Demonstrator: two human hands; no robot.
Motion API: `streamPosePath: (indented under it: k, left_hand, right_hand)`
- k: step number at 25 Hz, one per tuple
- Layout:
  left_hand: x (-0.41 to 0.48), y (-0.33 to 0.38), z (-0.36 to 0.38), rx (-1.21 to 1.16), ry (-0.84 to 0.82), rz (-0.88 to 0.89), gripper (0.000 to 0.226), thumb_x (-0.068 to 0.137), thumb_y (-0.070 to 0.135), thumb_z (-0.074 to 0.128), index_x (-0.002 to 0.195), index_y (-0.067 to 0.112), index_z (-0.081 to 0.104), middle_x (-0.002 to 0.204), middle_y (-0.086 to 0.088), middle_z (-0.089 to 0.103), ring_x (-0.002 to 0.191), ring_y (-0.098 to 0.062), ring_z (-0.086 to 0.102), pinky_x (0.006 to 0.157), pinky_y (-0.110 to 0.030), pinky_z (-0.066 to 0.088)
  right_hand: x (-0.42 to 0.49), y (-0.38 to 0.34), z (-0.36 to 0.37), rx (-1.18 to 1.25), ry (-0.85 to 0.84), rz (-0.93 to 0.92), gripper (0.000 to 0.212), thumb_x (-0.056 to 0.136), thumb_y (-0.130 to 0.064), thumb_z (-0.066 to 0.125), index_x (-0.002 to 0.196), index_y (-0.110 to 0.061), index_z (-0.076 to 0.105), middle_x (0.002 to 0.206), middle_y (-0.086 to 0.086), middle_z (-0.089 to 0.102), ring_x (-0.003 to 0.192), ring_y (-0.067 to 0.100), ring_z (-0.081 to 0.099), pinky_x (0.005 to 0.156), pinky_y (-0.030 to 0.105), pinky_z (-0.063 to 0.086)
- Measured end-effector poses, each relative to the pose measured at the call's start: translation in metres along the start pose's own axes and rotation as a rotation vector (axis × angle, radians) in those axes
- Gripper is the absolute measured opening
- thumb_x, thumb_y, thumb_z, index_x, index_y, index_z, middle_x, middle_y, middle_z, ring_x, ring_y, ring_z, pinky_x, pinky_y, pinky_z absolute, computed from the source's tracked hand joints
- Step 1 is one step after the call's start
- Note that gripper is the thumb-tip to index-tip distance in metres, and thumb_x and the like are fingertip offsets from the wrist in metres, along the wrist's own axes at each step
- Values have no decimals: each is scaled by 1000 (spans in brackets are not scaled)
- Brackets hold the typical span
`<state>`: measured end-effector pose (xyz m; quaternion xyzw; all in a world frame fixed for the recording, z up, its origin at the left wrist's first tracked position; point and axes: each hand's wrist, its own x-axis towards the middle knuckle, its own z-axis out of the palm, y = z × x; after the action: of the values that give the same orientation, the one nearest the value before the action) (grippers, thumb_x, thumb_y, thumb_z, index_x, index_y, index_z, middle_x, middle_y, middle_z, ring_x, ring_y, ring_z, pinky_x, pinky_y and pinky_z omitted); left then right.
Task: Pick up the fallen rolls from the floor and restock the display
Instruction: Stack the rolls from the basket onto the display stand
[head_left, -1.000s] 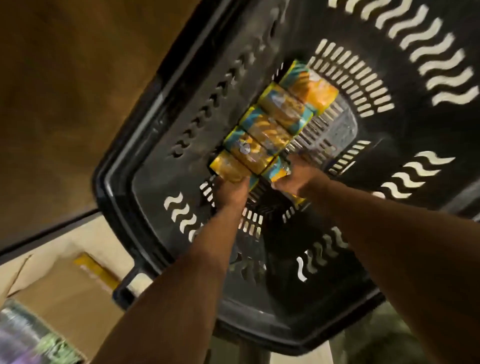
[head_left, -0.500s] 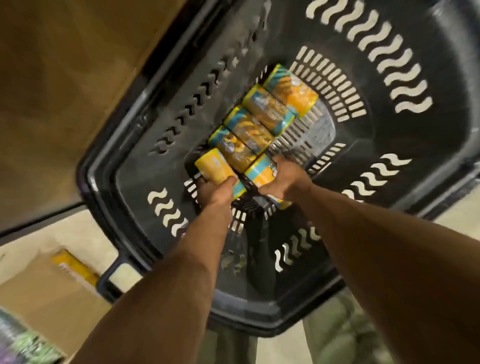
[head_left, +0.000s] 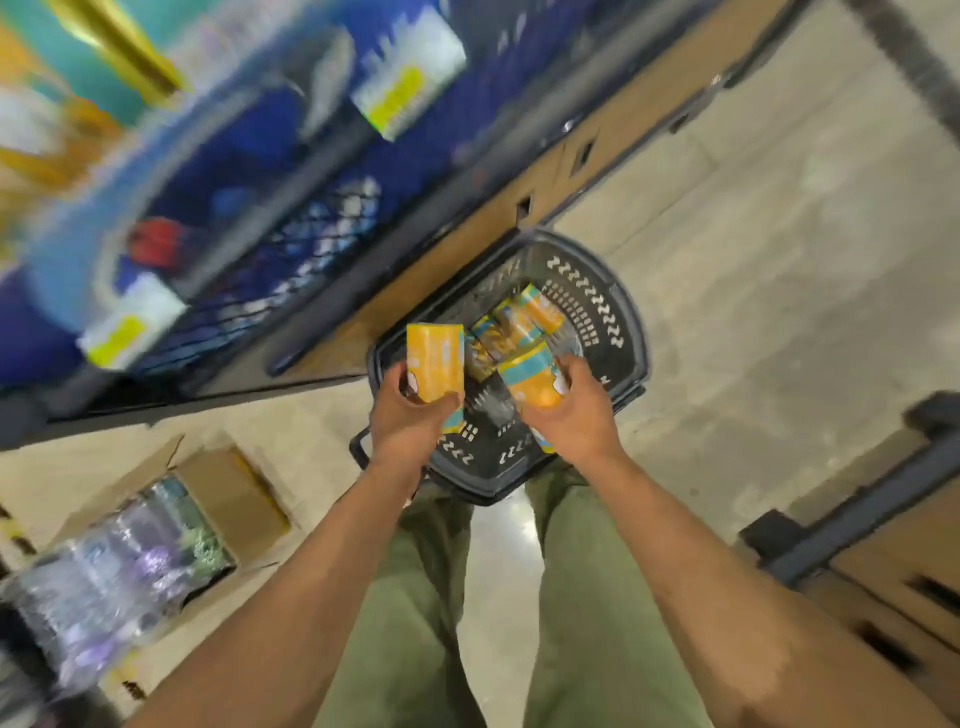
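Grip check: left hand (head_left: 410, 415) clasps a yellow-and-teal wrapped roll (head_left: 435, 358), right hand (head_left: 576, 415) clasps a second roll (head_left: 532, 376) above the black plastic basket (head_left: 639, 332); carry both level to the blurred blue display (head_left: 234, 234).

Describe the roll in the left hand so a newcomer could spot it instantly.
Find the black shopping basket on the floor beside the shelving. Over its left rim, the left hand grips a yellow-orange roll. It alone stands upright; the other rolls lie slanted.
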<state>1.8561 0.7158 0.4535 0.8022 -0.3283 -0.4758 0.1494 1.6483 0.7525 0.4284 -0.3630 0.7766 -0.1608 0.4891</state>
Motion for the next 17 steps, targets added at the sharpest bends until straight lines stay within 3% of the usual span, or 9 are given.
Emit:
streamPosePath:
  k: [3,6,7,10,17]
  left_hand:
    - [-82,51,-67,13,48,142,67,62,36,88,122,33,60,105,10,71,92,-13,68,85,-35,58]
    - [-148,88,-123,13,106,314,69,68,20,89,128,32,58,118,8,65,103,-10,61,84,-15,46]
    - [-163,96,-140,19,131,356,72,68,17,89,132,30,57,122,8,63,107,-9,58,85,-15,44]
    - [-199,115,-187,-4,256,409,77,69,20,89,137,32,54,125,10,58,112,-12,55,88,-32,49]
    - [-232,152,-280,-58,574,524,78,66,22,91,134,36,55,117,12,54,110,-14,55,85,-33,48]
  right_hand:
    - [-68,-65,-52,-22,37,-150,77,59,-55,81,126,-38,48,115,-2,64,101,20,65,84,43,57]
    - [-122,-119,-92,10,55,-329,71,66,-46,85,128,-32,52,121,-3,63,107,20,62,89,45,55]
    - [-134,-135,-100,12,54,-387,69,67,-45,85,127,-30,54,120,-4,63,106,20,62,90,45,55]
    - [-163,-188,-119,-20,17,-551,68,67,-45,83,127,-29,56,117,-7,62,106,19,61,90,45,53]
    - [-181,-340,-137,-194,-116,-959,70,69,-25,88,131,-28,56,122,-5,59,116,17,52,92,29,42]
